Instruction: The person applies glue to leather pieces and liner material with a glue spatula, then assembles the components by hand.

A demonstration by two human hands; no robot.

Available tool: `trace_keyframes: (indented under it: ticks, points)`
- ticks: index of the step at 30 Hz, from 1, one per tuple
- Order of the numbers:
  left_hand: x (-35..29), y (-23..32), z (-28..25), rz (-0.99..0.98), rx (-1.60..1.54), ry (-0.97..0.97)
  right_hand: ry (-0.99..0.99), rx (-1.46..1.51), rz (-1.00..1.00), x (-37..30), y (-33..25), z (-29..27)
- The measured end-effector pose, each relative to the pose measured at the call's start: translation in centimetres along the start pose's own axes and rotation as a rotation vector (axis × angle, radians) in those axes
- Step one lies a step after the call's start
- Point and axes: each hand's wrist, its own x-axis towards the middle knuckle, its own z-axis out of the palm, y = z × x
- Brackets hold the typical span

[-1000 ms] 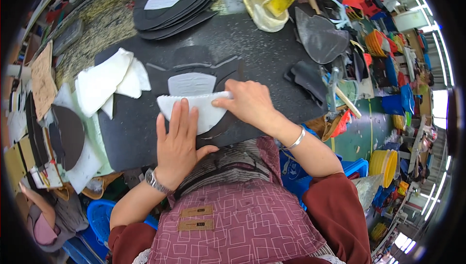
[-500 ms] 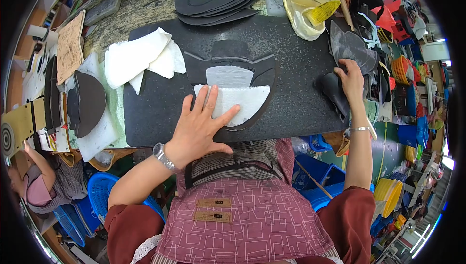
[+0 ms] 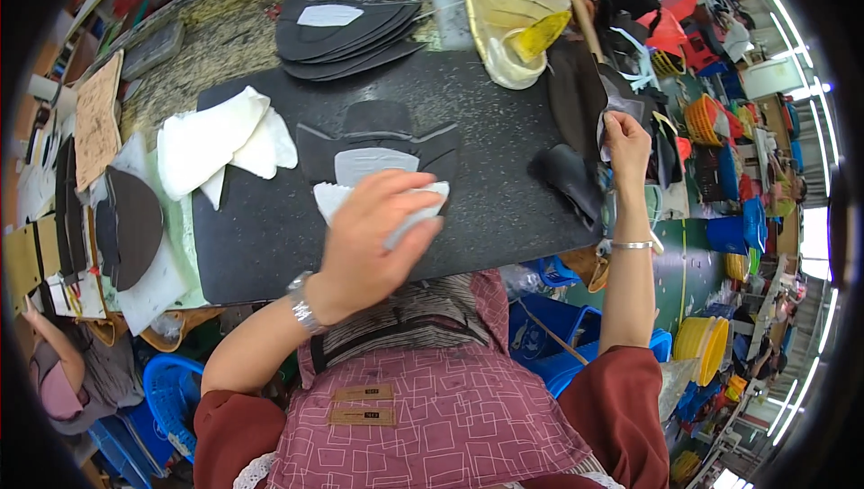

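Note:
My left hand (image 3: 376, 235) lifts a white fabric piece (image 3: 335, 197) off the black mat (image 3: 486, 129), fingers closed around it. A dark cut piece with a grey insert (image 3: 376, 154) lies flat on the mat just behind it. My right hand (image 3: 625, 143) is out at the mat's right edge, pinching a thin grey piece (image 3: 605, 134) at a heap of dark cut pieces (image 3: 576, 98). Another dark curved piece (image 3: 569, 179) lies beside that hand.
Folded white pieces (image 3: 211, 143) lie at the mat's left. A stack of dark cut pieces (image 3: 346, 26) sits at the back, a yellowish plastic container (image 3: 508, 12) at back right. Dark oval pieces (image 3: 126, 224) lie left. Blue tubs (image 3: 558, 345) stand below. Another person (image 3: 58, 372) sits lower left.
My left hand has gone from lying flat on the white piece to gripping and raising it. My right hand moved from the white piece out to the right edge and took a thin grey piece.

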Motion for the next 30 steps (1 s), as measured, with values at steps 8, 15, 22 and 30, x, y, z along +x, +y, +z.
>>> trace_keyframes:
  ticks: [8, 15, 22, 30]
  points:
    - [6.4, 2.5, 9.0, 0.355, -0.004, 0.224, -0.108, 1.405, 0.572, -11.1, -14.1, 1.3]
    - [5.3, 2.1, 4.5, 0.797, 0.525, 0.000, -0.523, 1.070, 0.375, -16.8, -11.6, -1.4]
    - [2.3, 5.4, 3.3, 0.310, -0.227, -0.252, -0.490, 1.052, 0.284, -18.1, -13.1, -3.4]
    - [0.1, 3.7, -0.2, -0.485, -0.502, -0.320, -0.597, 0.806, 0.321, -18.9, -14.4, 2.6]
